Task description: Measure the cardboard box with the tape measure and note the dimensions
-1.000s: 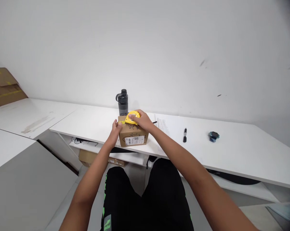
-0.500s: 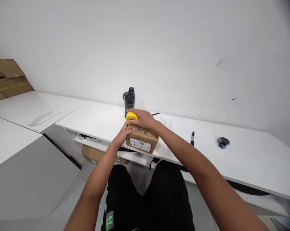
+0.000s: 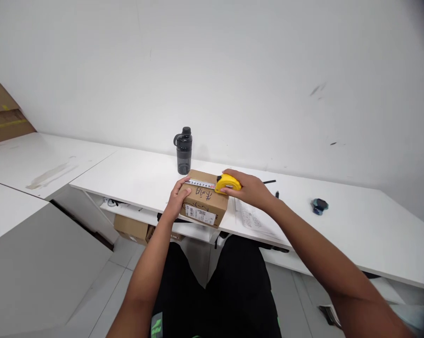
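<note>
A small cardboard box [image 3: 207, 201] with black handwriting and a white label sits at the front edge of the white table. My right hand [image 3: 249, 188] is closed round a yellow tape measure [image 3: 229, 182] at the box's right end. Its numbered blade [image 3: 201, 184] lies stretched across the box top toward the left edge. There my left hand [image 3: 177, 197] grips the box's left end, fingers at the blade's tip and thumb on the top. Whether the fingers pinch the blade's end or only the box is partly hidden.
A dark bottle [image 3: 184, 150] stands behind the box. Papers [image 3: 254, 218] lie to the right, partly under my right arm, and a dark blue object [image 3: 319, 206] rests farther right. Larger cartons [image 3: 4, 126] are stacked at the far left; another carton [image 3: 131, 227] is below the table.
My right hand has moved right with the tape measure, drawing the blade out across the box top. My left hand stays at the box's left end. The view has shifted slightly.
</note>
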Demonstrator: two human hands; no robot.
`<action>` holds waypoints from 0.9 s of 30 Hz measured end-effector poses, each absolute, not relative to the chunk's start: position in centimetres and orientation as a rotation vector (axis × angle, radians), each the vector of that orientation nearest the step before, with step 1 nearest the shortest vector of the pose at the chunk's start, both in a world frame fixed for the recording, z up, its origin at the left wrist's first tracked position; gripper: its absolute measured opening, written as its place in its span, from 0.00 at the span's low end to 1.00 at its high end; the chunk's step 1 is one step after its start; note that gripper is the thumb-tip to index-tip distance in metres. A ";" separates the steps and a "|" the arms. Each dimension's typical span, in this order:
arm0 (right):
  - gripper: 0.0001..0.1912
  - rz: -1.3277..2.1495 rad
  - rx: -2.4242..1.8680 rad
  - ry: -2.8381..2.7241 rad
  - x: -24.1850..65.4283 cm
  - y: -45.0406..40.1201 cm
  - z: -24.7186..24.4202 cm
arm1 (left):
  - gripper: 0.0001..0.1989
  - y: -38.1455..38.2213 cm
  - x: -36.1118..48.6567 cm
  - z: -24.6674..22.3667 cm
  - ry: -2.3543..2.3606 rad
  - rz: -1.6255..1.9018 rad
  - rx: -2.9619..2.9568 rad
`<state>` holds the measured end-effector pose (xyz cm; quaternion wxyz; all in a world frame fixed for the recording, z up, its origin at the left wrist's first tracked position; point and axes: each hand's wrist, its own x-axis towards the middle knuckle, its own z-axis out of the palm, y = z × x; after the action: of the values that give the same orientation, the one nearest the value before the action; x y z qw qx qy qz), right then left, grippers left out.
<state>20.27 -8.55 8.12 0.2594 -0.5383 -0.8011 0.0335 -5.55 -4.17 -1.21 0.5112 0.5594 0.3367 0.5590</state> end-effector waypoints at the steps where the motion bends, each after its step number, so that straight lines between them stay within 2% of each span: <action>1: 0.24 0.077 -1.481 -2.148 21.2 -9.2 7.8 | 0.27 -4.1 -5.6 -1.3 0.810 1.350 1.345; 10: 0.26 0.032 -1.570 -1.956 25.6 -12.8 5.3 | 0.27 -3.5 -5.5 -1.3 0.817 1.344 1.355; 27: 0.27 0.100 -1.415 -1.934 23.6 -11.3 3.9 | 0.27 -4.3 -5.4 -0.5 0.849 1.334 1.328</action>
<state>23.63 -11.33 3.91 0.3631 -0.5496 -0.7514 0.0388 -5.44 -4.26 -0.53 0.5126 0.5521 0.3532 0.5546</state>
